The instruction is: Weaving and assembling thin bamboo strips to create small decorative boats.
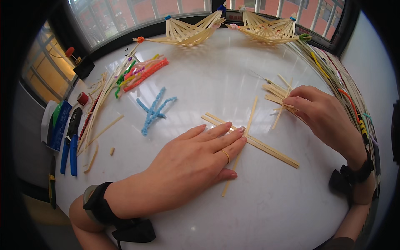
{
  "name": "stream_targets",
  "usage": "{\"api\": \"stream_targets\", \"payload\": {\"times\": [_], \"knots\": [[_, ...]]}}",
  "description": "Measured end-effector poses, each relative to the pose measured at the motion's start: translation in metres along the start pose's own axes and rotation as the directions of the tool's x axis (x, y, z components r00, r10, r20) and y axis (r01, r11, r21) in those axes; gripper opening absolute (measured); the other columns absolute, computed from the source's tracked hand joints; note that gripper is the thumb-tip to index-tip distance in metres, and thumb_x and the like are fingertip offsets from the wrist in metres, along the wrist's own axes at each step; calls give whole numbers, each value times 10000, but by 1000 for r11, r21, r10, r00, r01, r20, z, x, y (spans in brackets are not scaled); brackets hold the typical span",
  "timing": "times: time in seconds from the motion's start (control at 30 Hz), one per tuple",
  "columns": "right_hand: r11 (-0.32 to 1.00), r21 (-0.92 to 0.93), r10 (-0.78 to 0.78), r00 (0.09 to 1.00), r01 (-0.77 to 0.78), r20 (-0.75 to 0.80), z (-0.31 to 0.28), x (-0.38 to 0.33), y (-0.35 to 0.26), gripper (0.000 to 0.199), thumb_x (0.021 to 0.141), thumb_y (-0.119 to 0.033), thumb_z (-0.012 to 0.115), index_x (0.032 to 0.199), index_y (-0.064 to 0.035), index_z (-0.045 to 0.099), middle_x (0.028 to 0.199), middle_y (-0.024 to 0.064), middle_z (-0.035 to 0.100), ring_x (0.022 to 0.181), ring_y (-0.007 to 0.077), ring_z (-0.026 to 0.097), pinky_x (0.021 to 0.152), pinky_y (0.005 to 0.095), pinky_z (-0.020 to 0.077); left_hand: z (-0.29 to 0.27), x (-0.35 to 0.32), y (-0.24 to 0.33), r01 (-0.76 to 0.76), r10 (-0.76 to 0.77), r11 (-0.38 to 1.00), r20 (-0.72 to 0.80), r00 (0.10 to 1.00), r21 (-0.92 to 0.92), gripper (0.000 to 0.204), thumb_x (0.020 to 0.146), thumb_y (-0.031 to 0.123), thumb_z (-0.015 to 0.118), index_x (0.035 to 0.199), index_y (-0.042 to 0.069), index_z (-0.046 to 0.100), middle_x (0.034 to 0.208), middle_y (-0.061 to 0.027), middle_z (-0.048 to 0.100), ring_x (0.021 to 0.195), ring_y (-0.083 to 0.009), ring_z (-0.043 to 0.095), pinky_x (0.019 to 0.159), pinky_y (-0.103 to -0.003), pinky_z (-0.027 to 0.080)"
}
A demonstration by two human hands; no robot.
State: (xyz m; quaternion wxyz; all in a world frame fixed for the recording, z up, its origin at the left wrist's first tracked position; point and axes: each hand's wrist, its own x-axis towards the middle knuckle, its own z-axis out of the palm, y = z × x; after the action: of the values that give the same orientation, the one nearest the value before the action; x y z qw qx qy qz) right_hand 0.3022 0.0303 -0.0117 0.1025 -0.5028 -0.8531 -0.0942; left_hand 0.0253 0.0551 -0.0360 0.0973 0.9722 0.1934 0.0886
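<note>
My left hand [187, 162] lies flat, fingers stretched out, over the place where several thin bamboo strips [273, 152] cross on the white table. One of these strips runs crosswise beneath the fingers, and its upper end shows beyond them. To the right, my right hand [323, 110] pinches at a small pile of short bamboo strips [275, 93]. Its thumb and fingertips are closed there, partly hiding which strips they hold. Left of the pressed strips lie light blue fuzzy pipe cleaners [156, 110].
Two woven bamboo pieces [189, 35] with coloured ties stand at the back by the window. Colourful pipe cleaners [146, 75] lie at the back left. Blue-handled pliers [71, 146], a red roll [82, 98] and long strips line the left side. More long strips [333, 75] curve along the right edge.
</note>
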Motion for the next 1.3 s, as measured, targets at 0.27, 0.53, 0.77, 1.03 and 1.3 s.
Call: {"api": "stream_targets", "payload": {"times": [0.27,0.53,0.77,1.03,1.3], "knots": [[972,-228,-38,996,56,81,-3,1,-4,42,722,1,583,730,-20,548,755,76,570,762,201,574,642,304,488,-1,0,0,-2,2,1000,2,1000,2,570,821,269,625,1300,37,422,1325,-110,472,1265,-279,406,1015,-415,349],[945,-316,-62,995,83,76,-8,2,-1,61,705,2,611,730,-21,559,718,69,571,721,190,578,603,296,489,-2,-1,2,54,-55,998,-23,998,-29,656,797,273,648,1323,1,364,1303,-178,468,1229,-312,429,1012,-393,350],[932,-317,-247,947,175,-203,-26,7,3,90,687,-43,697,765,-46,652,693,43,561,665,167,546,537,284,462,1,0,0,37,-41,996,-44,998,-83,687,781,258,666,1317,-35,351,1291,-199,461,1193,-326,453,1001,-380,359],[935,-321,-209,965,150,-158,-21,1,15,124,668,-6,702,783,-42,673,702,49,573,647,180,572,541,308,464,0,-1,0,47,-47,998,-19,999,-35,684,791,288,653,1319,-32,360,1299,-208,452,1192,-330,455,1002,-383,359],[972,71,-221,973,226,-68,-29,4,-6,161,719,-35,688,871,-87,700,715,66,631,622,168,603,520,291,468,-2,0,2,55,-55,998,-1,998,-40,630,809,267,635,1326,12,381,1305,-173,470,1233,-315,428,1014,-388,356]]}}
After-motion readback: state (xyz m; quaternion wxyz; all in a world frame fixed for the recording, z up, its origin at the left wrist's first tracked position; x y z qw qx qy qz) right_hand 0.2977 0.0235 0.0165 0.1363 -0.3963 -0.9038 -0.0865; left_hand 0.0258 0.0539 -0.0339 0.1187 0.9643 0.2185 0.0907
